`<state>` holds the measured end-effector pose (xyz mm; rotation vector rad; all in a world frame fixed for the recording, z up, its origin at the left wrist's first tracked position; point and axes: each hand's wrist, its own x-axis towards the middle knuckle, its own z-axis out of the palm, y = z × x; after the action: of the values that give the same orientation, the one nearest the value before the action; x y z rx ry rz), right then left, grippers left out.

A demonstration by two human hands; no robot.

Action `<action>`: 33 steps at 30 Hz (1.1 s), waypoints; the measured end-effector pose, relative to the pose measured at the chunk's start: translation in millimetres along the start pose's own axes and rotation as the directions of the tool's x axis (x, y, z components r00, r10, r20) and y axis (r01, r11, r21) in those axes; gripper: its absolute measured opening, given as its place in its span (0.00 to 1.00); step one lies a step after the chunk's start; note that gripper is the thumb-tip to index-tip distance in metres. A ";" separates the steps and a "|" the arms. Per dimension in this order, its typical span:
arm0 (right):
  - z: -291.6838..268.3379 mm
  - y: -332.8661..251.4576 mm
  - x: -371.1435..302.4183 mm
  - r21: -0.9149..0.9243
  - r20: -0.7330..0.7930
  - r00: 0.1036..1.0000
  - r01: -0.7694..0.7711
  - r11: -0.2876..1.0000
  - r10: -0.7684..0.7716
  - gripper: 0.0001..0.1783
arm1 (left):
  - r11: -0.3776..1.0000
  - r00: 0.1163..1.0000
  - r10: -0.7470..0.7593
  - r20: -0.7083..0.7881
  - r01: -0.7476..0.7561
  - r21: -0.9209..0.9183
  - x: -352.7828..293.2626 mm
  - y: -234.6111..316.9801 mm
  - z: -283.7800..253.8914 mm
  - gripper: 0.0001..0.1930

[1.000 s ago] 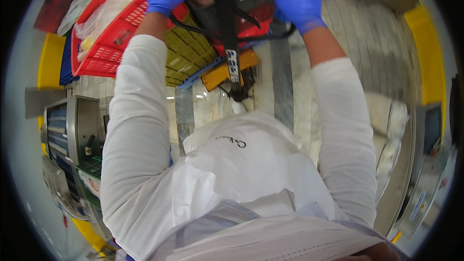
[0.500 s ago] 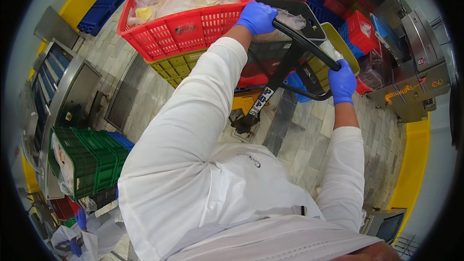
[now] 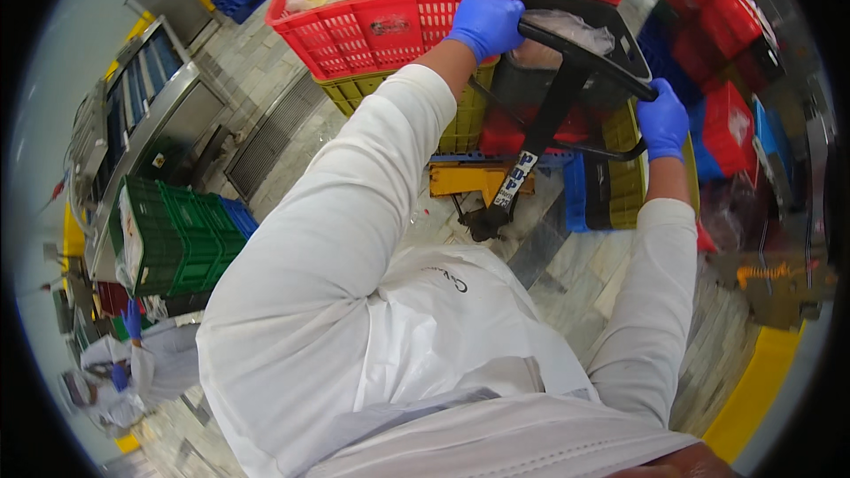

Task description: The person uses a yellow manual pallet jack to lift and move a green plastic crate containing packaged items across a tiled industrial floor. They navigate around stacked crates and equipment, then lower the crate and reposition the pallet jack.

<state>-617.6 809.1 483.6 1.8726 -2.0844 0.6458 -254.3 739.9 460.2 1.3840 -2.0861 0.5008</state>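
Observation:
My left hand [image 3: 487, 25], in a blue glove, is wrapped round the upper left end of a black pallet jack handle [image 3: 589, 57]. My right hand [image 3: 662, 121], also gloved in blue, grips the handle's right end. The shaft slopes down to the yellow jack base [image 3: 469, 181] on the floor. Beyond it stand stacked crates: a red crate [image 3: 381, 34] with clear plastic bags in it on an olive crate [image 3: 465, 124], and a black crate [image 3: 522, 84] holding a bagged load. My left hand is right beside the red crate's near corner.
To the left, green crates [image 3: 181, 239] stand near a metal conveyor [image 3: 164, 115]. A floor grate [image 3: 279, 137] runs between it and the load. Another person [image 3: 142, 363] in white with blue gloves is at the lower left. More red crates [image 3: 722, 13] are stacked at the right.
The handle, both my hands and the crates now appear further right in view. More of the other person shows at lower left. My grip on the handle is unchanged.

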 end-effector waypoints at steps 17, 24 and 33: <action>40.1 24.0 19.1 0.003 0.015 0.988 0.156 0.988 -0.156 0.18 | 0.985 0.980 -0.135 0.149 0.148 -0.083 -14.2 9.5 16.3 0.13; 71.3 18.7 64.9 -0.072 -0.009 0.965 0.262 0.962 -0.263 0.19 | 0.973 0.988 -0.154 -0.035 0.145 -0.180 19.7 -18.3 101.8 0.12; 107.7 41.7 104.3 -0.179 0.160 0.987 0.023 0.984 0.006 0.20 | 0.938 0.992 -0.068 0.108 0.100 -0.331 17.2 -28.6 117.8 0.11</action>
<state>-662.0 668.5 434.0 1.8846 -2.1491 0.3007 -263.6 646.5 381.5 1.3065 -2.0584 0.0375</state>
